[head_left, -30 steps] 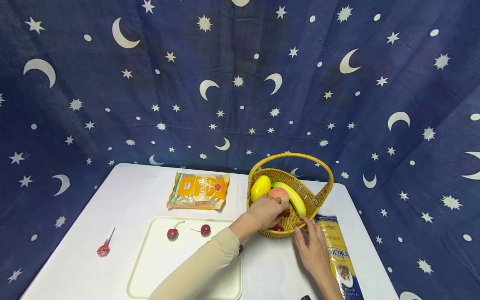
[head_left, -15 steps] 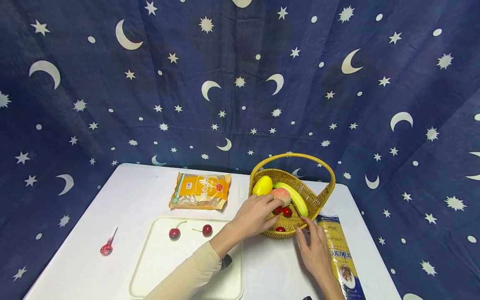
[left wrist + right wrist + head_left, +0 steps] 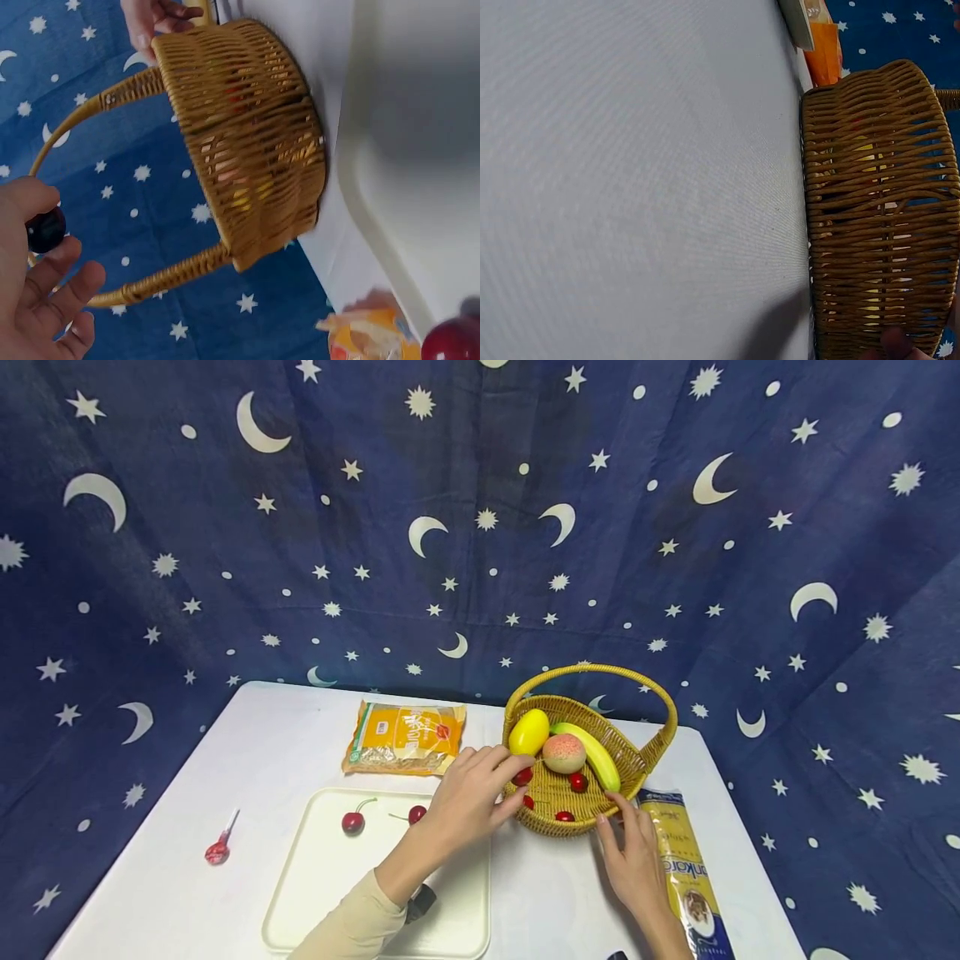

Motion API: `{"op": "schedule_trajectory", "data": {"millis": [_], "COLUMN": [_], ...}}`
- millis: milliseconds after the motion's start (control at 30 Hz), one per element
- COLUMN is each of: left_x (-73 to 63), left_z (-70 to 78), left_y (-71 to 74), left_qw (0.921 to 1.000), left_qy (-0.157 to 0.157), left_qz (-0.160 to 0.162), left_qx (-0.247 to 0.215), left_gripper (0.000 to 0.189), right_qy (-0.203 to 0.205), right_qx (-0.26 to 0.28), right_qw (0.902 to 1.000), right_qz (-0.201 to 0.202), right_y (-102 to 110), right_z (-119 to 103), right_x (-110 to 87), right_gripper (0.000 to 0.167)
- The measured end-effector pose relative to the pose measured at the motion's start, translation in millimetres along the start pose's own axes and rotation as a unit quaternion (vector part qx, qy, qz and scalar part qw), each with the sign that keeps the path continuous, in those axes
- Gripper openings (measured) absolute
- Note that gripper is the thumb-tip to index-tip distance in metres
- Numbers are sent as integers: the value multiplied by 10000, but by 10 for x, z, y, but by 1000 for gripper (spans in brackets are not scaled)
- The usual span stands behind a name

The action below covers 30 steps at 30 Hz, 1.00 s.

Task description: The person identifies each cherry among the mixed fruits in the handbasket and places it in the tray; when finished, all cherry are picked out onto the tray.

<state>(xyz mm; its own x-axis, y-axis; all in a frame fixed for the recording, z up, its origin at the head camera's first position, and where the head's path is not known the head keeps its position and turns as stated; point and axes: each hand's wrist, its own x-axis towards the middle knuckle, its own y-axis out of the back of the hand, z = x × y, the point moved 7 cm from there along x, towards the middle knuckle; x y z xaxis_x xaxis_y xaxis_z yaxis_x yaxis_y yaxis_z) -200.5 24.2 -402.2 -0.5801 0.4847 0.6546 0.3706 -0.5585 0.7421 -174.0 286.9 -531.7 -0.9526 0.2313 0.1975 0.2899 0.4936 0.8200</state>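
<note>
My left hand (image 3: 467, 797) pinches a dark red cherry (image 3: 522, 775) between thumb and fingers above the left rim of a wicker basket (image 3: 555, 828). In the left wrist view the cherry (image 3: 46, 229) looks nearly black. My right hand (image 3: 633, 860) grips the basket's front right rim, its thumb against the outer wall. Inside the basket lie a yellow lemon-like fruit (image 3: 529, 732), a peach (image 3: 564, 753), a banana (image 3: 592, 756) and more cherries (image 3: 578, 782). Two stemmed cherries (image 3: 353, 822) lie on a cream tray (image 3: 300, 893), one partly behind my left hand.
An orange food bag (image 3: 405, 739) lies behind the tray. A red lollipop (image 3: 218, 850) sits at the left of the white table (image 3: 172, 893). Right of the basket is a blue and yellow packet (image 3: 682, 868), partly under my right arm. The basket's handle (image 3: 592, 668) arches up.
My left hand has drawn back leftward out of the basket, carrying a cherry, which uncovers the peach and other cherries. My right hand stays at the basket's rim.
</note>
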Motion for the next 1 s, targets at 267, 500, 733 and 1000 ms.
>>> {"op": "schedule_trajectory", "data": {"millis": [267,500,733,1000], "left_x": [-79,-170,-305,-513], "left_z": [-128,-243,-304,-395], "left_y": [227,285,208,-46], "left_qw": [9990,9978,9980,9963], "left_qy": [75,237,444,721], "left_qz": [284,492,358,-290], "left_qx": [346,389,261,358], "left_gripper": [36,33,32,32], "right_qy": [56,42,-31,-21], "right_qx": [43,134,77,59], "right_qw": [10000,9999,10000,10000], "right_qz": [30,65,-2,32], "right_y": [0,3,5,-2], "right_z": [3,13,6,-5], "right_x": [2,12,-4,-1], "right_gripper": [48,48,48,47]}}
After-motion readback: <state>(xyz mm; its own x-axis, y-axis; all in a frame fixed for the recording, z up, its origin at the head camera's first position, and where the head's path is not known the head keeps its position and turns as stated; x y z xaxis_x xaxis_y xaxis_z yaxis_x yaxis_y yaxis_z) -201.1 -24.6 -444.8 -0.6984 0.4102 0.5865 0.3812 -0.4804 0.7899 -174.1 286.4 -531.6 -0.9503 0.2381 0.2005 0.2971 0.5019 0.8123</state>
